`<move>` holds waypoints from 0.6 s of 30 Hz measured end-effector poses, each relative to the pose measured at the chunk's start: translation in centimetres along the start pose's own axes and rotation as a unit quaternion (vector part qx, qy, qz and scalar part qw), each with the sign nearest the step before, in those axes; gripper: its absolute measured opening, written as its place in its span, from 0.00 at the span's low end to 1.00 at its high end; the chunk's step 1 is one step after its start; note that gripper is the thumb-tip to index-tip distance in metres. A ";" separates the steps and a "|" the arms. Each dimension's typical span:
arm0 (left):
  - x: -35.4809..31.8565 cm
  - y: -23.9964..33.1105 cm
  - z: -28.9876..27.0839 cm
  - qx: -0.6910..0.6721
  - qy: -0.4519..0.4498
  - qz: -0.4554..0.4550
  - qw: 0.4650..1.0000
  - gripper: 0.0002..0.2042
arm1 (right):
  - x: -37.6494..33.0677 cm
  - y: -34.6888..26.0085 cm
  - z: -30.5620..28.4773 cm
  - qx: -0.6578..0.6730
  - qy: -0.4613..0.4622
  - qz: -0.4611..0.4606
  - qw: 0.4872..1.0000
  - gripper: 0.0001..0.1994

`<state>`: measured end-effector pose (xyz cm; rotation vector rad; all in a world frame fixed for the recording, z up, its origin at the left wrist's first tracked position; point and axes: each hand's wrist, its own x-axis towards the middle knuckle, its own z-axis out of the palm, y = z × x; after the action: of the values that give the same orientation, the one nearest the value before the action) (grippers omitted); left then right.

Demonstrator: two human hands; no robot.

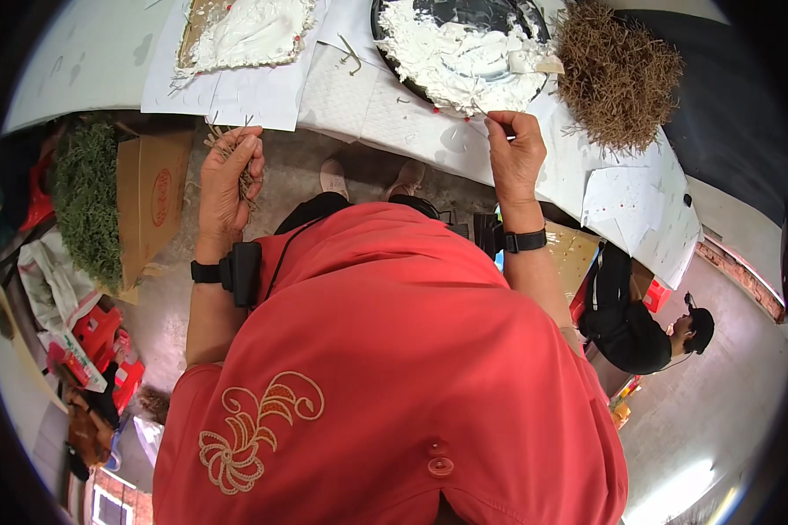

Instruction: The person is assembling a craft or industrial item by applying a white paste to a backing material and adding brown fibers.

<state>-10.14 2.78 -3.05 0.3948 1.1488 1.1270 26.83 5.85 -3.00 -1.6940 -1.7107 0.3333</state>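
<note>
My left hand (228, 179) is closed around a bunch of thin brown stems (221, 140), held out in front of the table's near edge. Their ends stick out above and below the fingers. My right hand (515, 153) is pinched at the near rim of a round black tray (379, 35). Between thumb and forefinger is a thin stem (481, 111), mostly hidden, its tip by the white paste (446, 66) in the tray. A flat spreader (538, 63) lies in the paste at the right.
A board (186, 35) coated with white paste lies on paper at the back left. A brown heap of thin stems (617, 79) sits right of the tray. Left of me stand a cardboard box (153, 188) and green foliage (87, 201). A person in black (630, 328) is at the right.
</note>
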 end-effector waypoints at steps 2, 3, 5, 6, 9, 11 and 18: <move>-0.1 0.1 0.1 0.006 0.001 -0.004 1.000 0.08 | 0.0 -0.3 -0.1 -0.001 -0.003 0.004 1.000 0.04; -0.1 0.1 0.2 0.009 0.001 -0.005 1.000 0.07 | -0.1 -0.4 -0.2 -0.003 -0.005 0.008 1.000 0.04; -0.1 0.1 0.2 0.008 0.000 -0.004 1.000 0.07 | -0.1 -1.1 -0.5 -0.004 -0.007 0.012 1.000 0.04; -0.1 0.0 0.2 0.007 -0.001 -0.003 1.000 0.07 | 0.0 -1.5 -0.8 0.046 -0.005 0.036 0.998 0.05; -0.1 0.0 0.2 0.002 -0.002 0.000 1.000 0.08 | 0.4 -2.6 -1.2 0.146 -0.001 0.082 0.986 0.05; 0.0 0.0 0.3 -0.006 -0.003 0.003 1.000 0.09 | 0.7 -2.9 -1.3 0.197 0.036 0.090 0.976 0.05; 0.1 -0.1 0.2 -0.007 -0.006 0.003 1.000 0.09 | 1.6 -1.5 -1.7 0.014 0.086 -0.036 0.996 0.06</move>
<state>-9.91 2.85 -3.06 0.3944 1.1290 1.1358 26.92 6.74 -0.37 -1.5884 -1.6290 0.1714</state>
